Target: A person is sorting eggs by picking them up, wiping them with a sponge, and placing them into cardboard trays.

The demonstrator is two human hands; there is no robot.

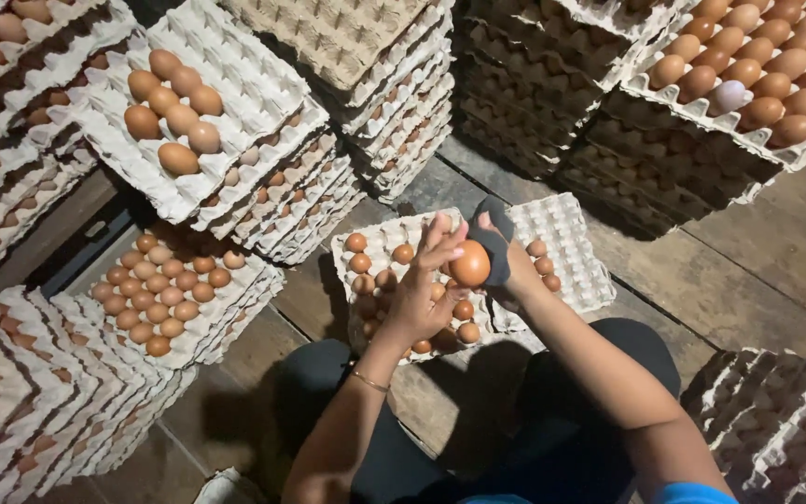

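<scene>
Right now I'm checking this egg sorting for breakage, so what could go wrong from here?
1. The brown egg is pinched between the left hand and the right hand, which also holds a dark cloth; it could slip onto the half-filled grey pulp tray below.
2. The tilted tray stack on the left might slide.

A thin gold bracelet (369, 381) circles the left wrist, above dark trousers (571, 439) and perhaps a blue sleeve (692, 493).

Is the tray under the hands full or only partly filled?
Partly filled: the tray holds brown eggs with empty cups showing, under the left hand.
</scene>
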